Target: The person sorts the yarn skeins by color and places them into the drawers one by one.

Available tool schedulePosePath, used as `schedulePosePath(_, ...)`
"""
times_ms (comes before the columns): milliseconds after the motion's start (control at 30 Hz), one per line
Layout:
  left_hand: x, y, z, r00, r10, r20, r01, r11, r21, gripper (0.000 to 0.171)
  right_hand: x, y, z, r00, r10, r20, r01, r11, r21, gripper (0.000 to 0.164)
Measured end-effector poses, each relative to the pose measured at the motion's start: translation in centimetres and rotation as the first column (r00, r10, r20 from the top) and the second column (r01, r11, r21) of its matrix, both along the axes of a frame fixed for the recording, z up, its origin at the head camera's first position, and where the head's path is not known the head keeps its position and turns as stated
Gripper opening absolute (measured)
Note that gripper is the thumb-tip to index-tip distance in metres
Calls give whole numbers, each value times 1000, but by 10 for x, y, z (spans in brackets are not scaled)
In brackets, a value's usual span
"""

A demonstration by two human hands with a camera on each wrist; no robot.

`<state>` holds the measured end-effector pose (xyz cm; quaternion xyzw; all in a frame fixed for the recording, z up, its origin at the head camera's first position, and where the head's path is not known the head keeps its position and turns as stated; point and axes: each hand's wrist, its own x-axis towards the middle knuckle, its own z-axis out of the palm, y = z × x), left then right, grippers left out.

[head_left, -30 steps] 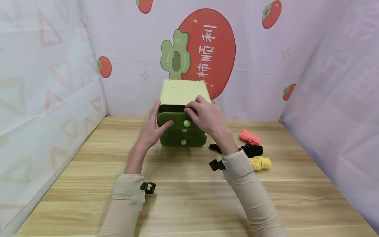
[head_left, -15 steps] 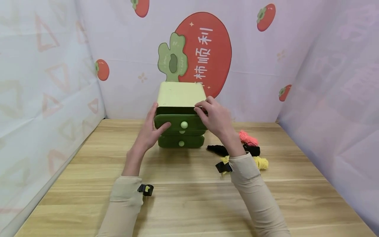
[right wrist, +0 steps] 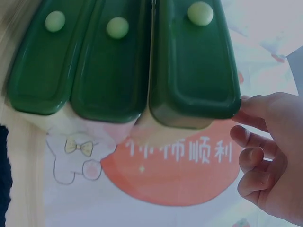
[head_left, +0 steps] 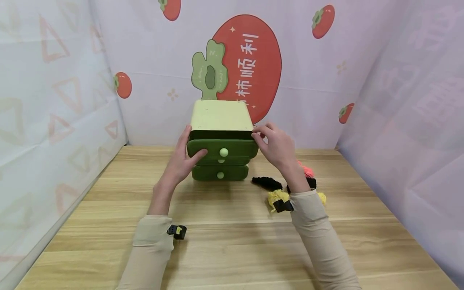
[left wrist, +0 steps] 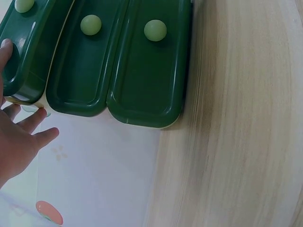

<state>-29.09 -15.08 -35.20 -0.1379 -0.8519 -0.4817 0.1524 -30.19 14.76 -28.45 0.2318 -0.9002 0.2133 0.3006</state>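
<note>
A small cabinet point(head_left: 221, 114) with a pale yellow-green top and three dark green drawers stands at the back of the table. Its top drawer point(head_left: 210, 148) is partly pulled out, and the contents are hidden. My left hand point(head_left: 179, 163) holds the drawer's left corner, thumb on the front and fingers along the side. In the left wrist view those fingers point(left wrist: 33, 123) show spread beside the cabinet. My right hand point(head_left: 277, 145) is at the top drawer's upper right corner. The right wrist view shows its fingertips point(right wrist: 246, 106) right at that corner, other fingers loosely bent.
Right of the cabinet lie skeins of yarn: black yarn point(head_left: 267, 183), yellow yarn point(head_left: 277, 197) and pink yarn point(head_left: 307, 170), partly covered by the right forearm. The two lower drawers point(head_left: 203, 173) are pushed in. A printed cloth point(head_left: 156, 108) hangs behind the wooden table point(head_left: 217, 249).
My right hand has moved right along the top drawer's opening, from over the middle to the right corner. The left hand has kept its hold, and the drawer still stands partly out.
</note>
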Motion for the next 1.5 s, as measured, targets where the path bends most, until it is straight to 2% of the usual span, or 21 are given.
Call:
schedulePosePath(200,0,-1,0,1000,-4,5,4,1000,0,95,0,11,-5,1000,-11,17,11,1000,14,21)
schedulePosePath(367,1,-2,1,1000,-4,9,4,1000,6,92,-4,22,-11,996,-46,81,43,999,27,23)
schedulePosePath(700,-1,0,1,1000,5,-11,-5,1000,-24,94,-12,49,-29,967,-137,214,122,989,83,28)
schedulePosePath(1000,0,-2,0,1000,7,-14,-7,1000,-17,95,-22,67,-40,948,-162,276,128,982,137,31)
schedulePosePath(1233,0,-1,0,1000,-2,-10,2,1000,-8,94,-27,83,-51,909,-211,359,150,970,190,36)
schedulePosePath(1500,0,-2,0,1000,-1,-10,1,1000,-11,94,-29,98,-61,837,-257,483,173,962,213,44)
